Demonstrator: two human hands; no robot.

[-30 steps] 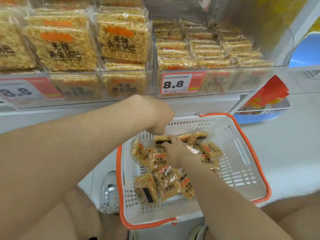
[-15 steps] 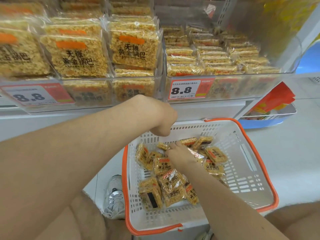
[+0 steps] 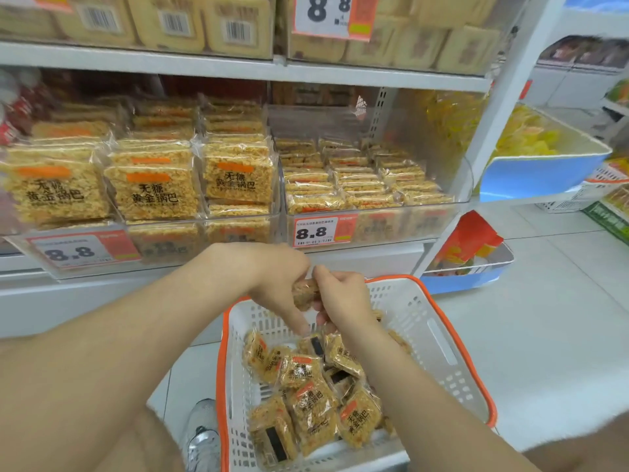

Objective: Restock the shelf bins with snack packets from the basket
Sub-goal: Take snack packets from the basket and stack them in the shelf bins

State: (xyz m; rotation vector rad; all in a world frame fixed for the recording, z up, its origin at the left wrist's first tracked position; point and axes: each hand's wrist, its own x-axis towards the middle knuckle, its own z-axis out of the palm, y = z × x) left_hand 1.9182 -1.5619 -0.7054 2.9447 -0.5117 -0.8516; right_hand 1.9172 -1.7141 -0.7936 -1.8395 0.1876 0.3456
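The held packet (image 3: pixel 304 295) is kept between both hands, raised above the far wall of the basket (image 3: pixel 410 303) and in front of the lowest shelf edge. The left hand (image 3: pixel 272 284) is seen from its back, and its fingers (image 3: pixel 296 320) are curled downward round the left side of the packet. The right hand (image 3: pixel 343 298) is closed on the packet's right side, with the thumb laid along the top edge and the other fingers folded in beneath. Most of the packet is covered by the two hands, so only a grainy golden strip of it is shown.

The basket, white with an orange rim, is placed below the hands. A loose heap of snack packets (image 3: pixel 313 400) is piled in its near left part. Some are turned face up with black print and an orange strip, and others are turned to show a black patch.

Two clear bins are set side by side on the shelf behind. The left bin (image 3: pixel 190 235) is filled with large packets stood upright in rows. In the right bin (image 3: pixel 418 218) small packets of the same kind as the held one are stacked flat in rows. A price label (image 3: pixel 315 231) reading 8.8 is fixed to the right bin's front wall. A light shoe (image 3: pixel 204 437) is seen on the tiled floor (image 3: pixel 544 335) just beside the basket's left wall.
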